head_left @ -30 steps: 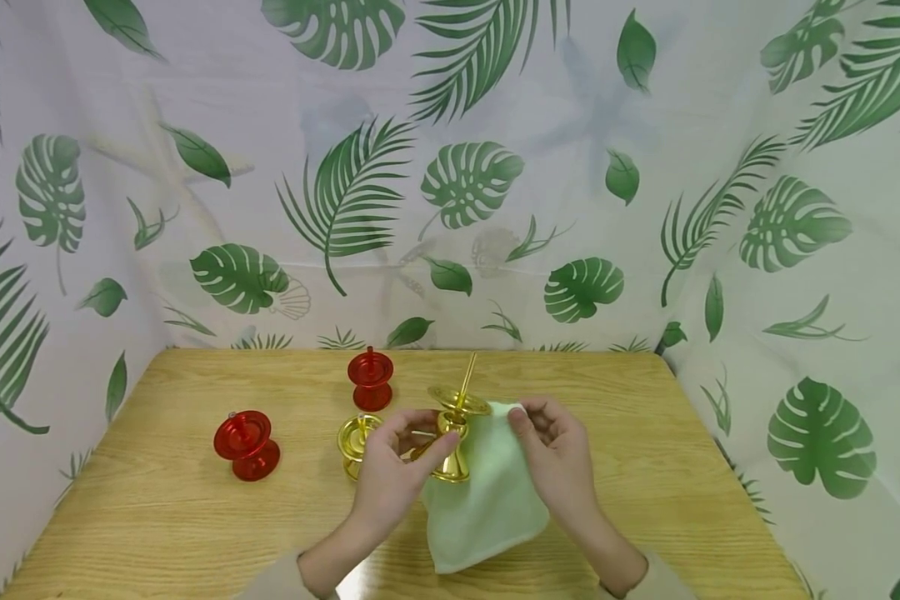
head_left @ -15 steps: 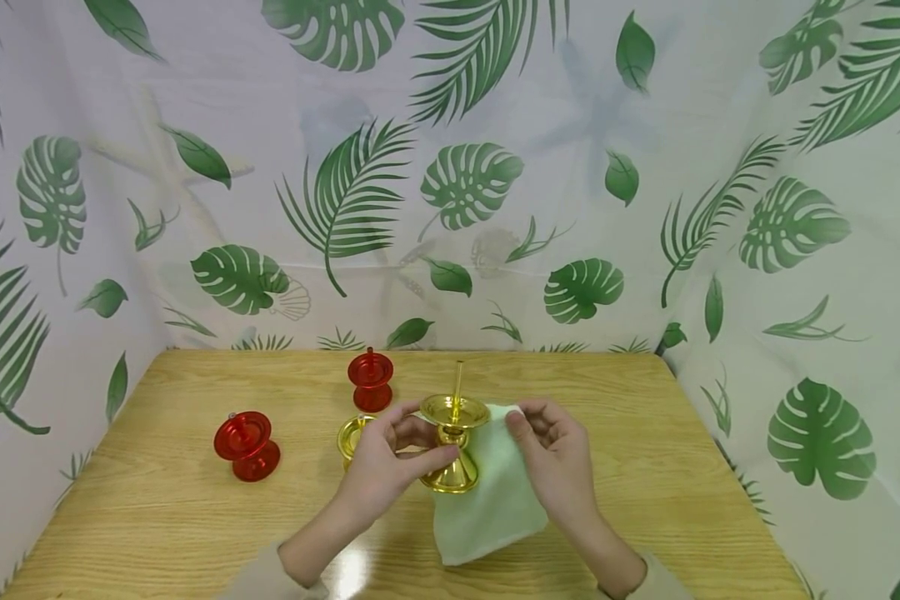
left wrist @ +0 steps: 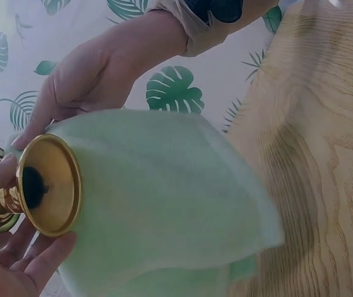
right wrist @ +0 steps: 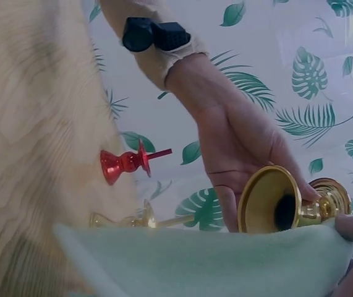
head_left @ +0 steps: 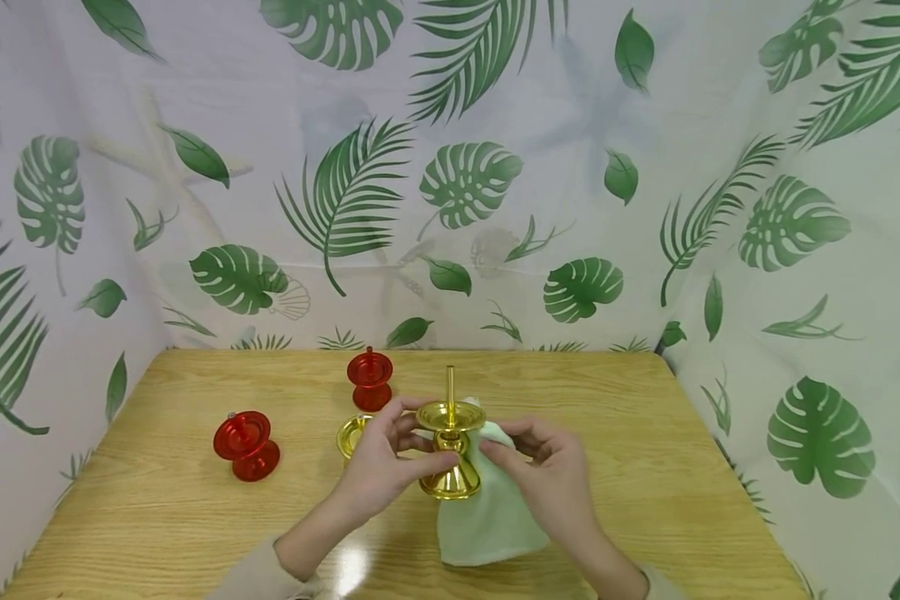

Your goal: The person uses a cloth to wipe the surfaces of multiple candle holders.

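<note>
My left hand (head_left: 386, 462) grips a shiny gold candle holder (head_left: 451, 479) by its waist, thumb in front and fingers behind. It is held upright over the table, its thin spike pointing up from the dish. The hollow underside of its foot shows in the left wrist view. My right hand (head_left: 555, 475) pinches a pale green cloth (head_left: 487, 525) at its upper edge, thumb in front. The cloth hangs down behind and to the right of the candle holder, its top right at the holder's waist. In the right wrist view the cloth (right wrist: 213, 260) covers the lower part.
A second gold candle holder (head_left: 351, 433) stands on the wooden table (head_left: 135, 517), partly hidden behind my left hand. Two red candle holders stand farther off: one red holder (head_left: 247, 446) at the left, another red holder (head_left: 371, 379) toward the back. A leaf-printed curtain (head_left: 390, 217) surrounds the table.
The gold candle holder has gone from tilted to upright and sits slightly lower. My right hand has moved left with the cloth, bringing its top edge up against the holder.
</note>
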Demonstrator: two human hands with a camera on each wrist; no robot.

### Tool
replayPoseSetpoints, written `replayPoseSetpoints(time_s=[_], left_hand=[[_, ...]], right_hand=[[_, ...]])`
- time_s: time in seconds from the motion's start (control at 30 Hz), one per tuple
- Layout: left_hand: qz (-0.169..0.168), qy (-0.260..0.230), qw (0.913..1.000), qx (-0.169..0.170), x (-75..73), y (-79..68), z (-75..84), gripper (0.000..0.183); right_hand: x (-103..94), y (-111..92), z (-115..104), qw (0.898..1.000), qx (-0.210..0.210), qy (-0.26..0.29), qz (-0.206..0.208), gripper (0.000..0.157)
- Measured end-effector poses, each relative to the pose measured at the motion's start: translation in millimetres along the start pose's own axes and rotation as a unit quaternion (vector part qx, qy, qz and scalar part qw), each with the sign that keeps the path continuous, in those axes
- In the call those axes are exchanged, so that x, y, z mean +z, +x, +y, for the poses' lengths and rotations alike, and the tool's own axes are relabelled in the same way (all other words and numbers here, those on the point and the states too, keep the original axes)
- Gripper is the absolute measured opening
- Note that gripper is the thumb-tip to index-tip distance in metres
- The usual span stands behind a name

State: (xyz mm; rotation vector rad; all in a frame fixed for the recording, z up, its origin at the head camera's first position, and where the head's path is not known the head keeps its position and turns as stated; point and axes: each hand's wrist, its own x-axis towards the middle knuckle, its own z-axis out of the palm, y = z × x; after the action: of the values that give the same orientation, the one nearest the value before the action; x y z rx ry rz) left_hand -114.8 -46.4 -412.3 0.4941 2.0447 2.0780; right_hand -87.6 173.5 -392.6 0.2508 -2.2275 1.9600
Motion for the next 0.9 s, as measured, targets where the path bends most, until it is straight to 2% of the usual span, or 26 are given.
replayPoseSetpoints(time_s=[0.07,0.17,0.27,0.37,0.5,0.73,0.83,0.9], left_hand=[[0.001,0.0,1.0,0.002,1.0,0.3,-0.1,0.063],[0.01,0.008,0.9999,0.002,2.3,0.8,1.3,0.062],[0.021,0.011,0.9997,0.004,2.4,1.2,3.1,0.061],[0.024,0.011,0.9996,0.007,2.1,1.6,4.4,0.061],[0.025,0.013,0.9996,0.007,2.2,1.7,3.9,0.061],[0.046,0.024,0.9986,0.002,2.4,1.4,3.3,0.06],[0.046,0.021,0.9987,-0.001,3.0,1.1,4.0,0.06],[0.044,0.019,0.9988,-0.003,3.5,0.4,4.4,0.061]], right_hand=[[1.4,-2.2,1.8,1.0,-0.027,-0.006,0.004,0.017],[3.1,-5.5,3.8,0.996,-0.092,-0.009,0.009,0.014],[3.8,-8.0,4.4,0.984,-0.177,-0.004,0.006,0.019],[3.4,-10.8,2.9,0.973,-0.229,-0.002,-0.005,0.026],[1.8,-14.6,1.6,0.965,-0.261,0.007,-0.024,0.027],[-0.1,-21.8,-2.2,0.942,-0.328,0.046,-0.055,0.024],[-0.5,-24.5,-4.2,0.939,-0.335,0.051,-0.058,0.024],[-0.6,-25.5,-3.9,0.942,-0.327,0.046,-0.053,0.026]])
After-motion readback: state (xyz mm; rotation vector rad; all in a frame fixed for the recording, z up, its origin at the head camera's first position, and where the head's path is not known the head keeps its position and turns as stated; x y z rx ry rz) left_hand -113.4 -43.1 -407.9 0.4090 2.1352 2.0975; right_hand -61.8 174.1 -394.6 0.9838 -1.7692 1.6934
